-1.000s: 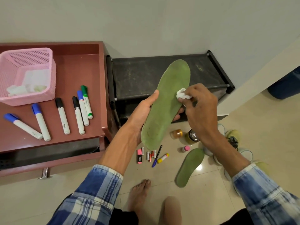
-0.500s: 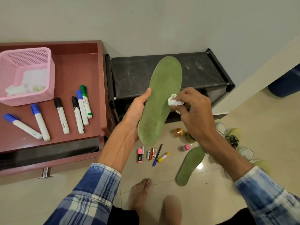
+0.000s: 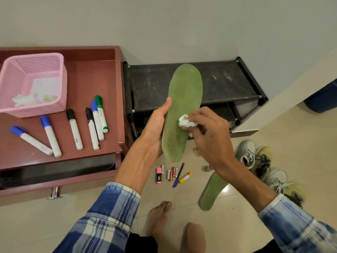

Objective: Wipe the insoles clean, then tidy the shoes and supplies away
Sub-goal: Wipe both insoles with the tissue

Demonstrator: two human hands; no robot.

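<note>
Held insole (image 3: 184, 99): green, held upright at frame centre, before the black shoe rack (image 3: 228, 83).
Left hand (image 3: 155, 130): the held insole's left edge is gripped, thumb in front, fingers hidden behind.
Right hand (image 3: 211, 137): a white wipe (image 3: 184, 121) is pinched in the fingers and pressed on the held insole.
Second insole (image 3: 212, 192): laid on the floor, lower right, near the shoes (image 3: 246, 154).

even soft light, edges warped
</note>
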